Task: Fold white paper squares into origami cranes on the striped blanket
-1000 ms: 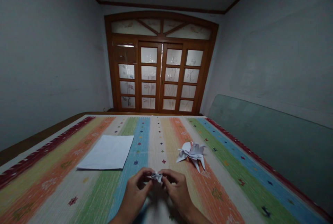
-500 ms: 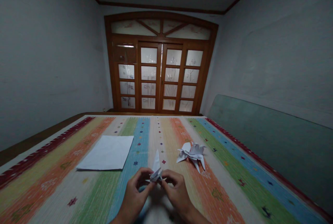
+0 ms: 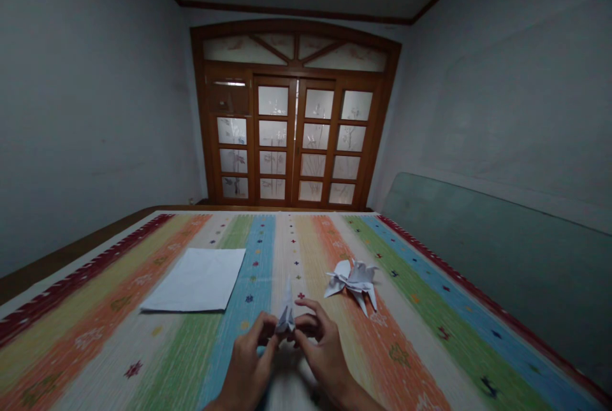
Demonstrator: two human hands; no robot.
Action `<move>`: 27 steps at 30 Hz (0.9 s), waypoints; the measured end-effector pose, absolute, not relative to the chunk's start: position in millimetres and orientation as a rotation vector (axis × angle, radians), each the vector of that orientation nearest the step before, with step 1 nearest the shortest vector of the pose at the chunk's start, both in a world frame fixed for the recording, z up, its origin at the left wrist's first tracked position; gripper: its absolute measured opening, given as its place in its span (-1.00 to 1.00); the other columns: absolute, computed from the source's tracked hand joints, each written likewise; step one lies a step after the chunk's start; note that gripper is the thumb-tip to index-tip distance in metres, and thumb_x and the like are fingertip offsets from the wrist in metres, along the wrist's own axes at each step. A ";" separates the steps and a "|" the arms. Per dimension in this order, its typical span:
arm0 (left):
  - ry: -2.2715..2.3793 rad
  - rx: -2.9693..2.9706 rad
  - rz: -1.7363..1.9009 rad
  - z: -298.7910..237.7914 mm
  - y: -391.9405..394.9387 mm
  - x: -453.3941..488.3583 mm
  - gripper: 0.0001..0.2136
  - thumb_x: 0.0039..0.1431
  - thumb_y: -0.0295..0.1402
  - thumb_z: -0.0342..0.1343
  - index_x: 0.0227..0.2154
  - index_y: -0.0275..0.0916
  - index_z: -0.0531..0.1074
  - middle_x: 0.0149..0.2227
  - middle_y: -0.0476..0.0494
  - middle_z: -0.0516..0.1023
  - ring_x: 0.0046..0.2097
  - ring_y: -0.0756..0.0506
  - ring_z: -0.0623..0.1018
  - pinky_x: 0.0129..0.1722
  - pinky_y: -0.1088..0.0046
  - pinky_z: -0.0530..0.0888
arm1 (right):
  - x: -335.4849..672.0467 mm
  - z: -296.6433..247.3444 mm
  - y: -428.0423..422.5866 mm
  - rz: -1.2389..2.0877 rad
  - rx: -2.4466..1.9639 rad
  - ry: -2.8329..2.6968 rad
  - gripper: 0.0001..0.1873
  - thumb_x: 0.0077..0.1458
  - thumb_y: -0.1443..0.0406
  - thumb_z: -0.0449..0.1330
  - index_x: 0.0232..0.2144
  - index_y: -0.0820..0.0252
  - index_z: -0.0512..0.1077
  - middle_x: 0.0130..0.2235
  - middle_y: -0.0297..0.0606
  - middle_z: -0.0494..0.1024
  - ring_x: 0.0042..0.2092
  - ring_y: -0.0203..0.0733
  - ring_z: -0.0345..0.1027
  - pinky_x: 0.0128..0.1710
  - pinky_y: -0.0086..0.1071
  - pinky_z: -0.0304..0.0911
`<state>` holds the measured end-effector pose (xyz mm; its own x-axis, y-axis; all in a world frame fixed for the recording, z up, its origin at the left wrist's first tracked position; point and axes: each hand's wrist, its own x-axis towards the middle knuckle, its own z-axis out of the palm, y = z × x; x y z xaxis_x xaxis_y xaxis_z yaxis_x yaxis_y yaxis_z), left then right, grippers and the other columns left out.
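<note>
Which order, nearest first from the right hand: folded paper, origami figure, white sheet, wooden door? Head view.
From right hand:
1. Folded paper piece, held front-centre
2. Origami figure, mat, ahead right
3. White sheet, mat, left
4. Wooden door, far end

I look carefully, but on the folded paper (image 3: 285, 320) and the striped cloth (image 3: 411, 360) I can read no words or numbers.

Left hand (image 3: 247, 360), right hand (image 3: 321, 352) pinch folded paper (image 3: 285, 320).
</note>
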<state>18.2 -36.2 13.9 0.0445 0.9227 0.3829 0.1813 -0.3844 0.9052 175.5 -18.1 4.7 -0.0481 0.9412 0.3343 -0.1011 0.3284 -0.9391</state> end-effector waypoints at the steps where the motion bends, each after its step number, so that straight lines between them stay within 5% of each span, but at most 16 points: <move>1: 1.126 1.647 1.389 12.3 -36.3 18.1 -0.77 0.21 -0.07 0.19 -0.33 -0.13 0.49 -0.35 -0.16 0.70 -0.31 -0.21 0.69 -0.28 0.39 0.61 | 175.8 5.2 -18.3 1.048 -0.861 -1.339 -0.54 0.00 0.13 0.42 -0.06 0.16 0.51 -0.43 -0.24 0.66 -0.39 -0.06 0.59 -0.36 -0.30 0.49; 6: 1.116 1.677 1.361 11.4 -35.0 15.5 -0.69 0.26 -0.17 0.14 0.02 -0.09 0.43 -0.22 -0.16 0.73 -0.22 -0.22 0.71 -0.12 0.31 0.60 | 177.8 9.6 -19.9 1.022 -0.895 -1.421 -0.71 0.05 0.10 0.38 -0.26 0.18 0.65 -0.39 -0.15 0.68 -0.33 0.00 0.60 -0.29 -0.26 0.49; 11: 1.145 1.755 1.347 15.1 -33.7 14.1 -0.81 0.21 -0.21 0.15 -0.24 -0.11 0.63 -0.26 -0.14 0.72 -0.26 -0.21 0.68 -0.23 0.39 0.60 | 178.6 11.0 -20.8 0.879 -0.922 -1.473 -0.84 0.07 0.21 0.33 -0.43 0.16 0.66 -0.38 -0.14 0.68 -0.30 -0.04 0.55 -0.30 -0.32 0.42; 17: 1.177 1.767 1.419 14.6 -35.1 14.1 -0.83 0.17 -0.23 0.19 -0.40 -0.14 0.64 -0.28 -0.19 0.69 -0.22 -0.22 0.63 -0.27 0.40 0.56 | 178.6 11.2 -20.8 0.795 -0.917 -1.480 -0.88 0.01 0.33 0.30 -0.52 0.15 0.63 -0.46 -0.22 0.61 -0.36 -0.11 0.48 -0.35 -0.37 0.34; 27: 1.160 1.541 1.350 9.7 -31.2 17.9 -0.89 0.08 -0.32 0.27 -0.33 -0.19 0.57 -0.40 -0.09 0.64 -0.31 -0.17 0.63 -0.29 0.43 0.52 | 174.8 9.9 -19.1 0.941 -0.984 -1.409 -0.96 -0.04 0.39 0.27 -0.47 0.18 0.54 -0.48 -0.26 0.60 -0.41 -0.14 0.48 -0.39 -0.40 0.31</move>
<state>17.9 -31.2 9.7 0.0253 0.9563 0.2913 0.1440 -0.2919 0.9456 174.8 -19.1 9.9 -0.0309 0.9424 0.3331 0.0534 0.3344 -0.9409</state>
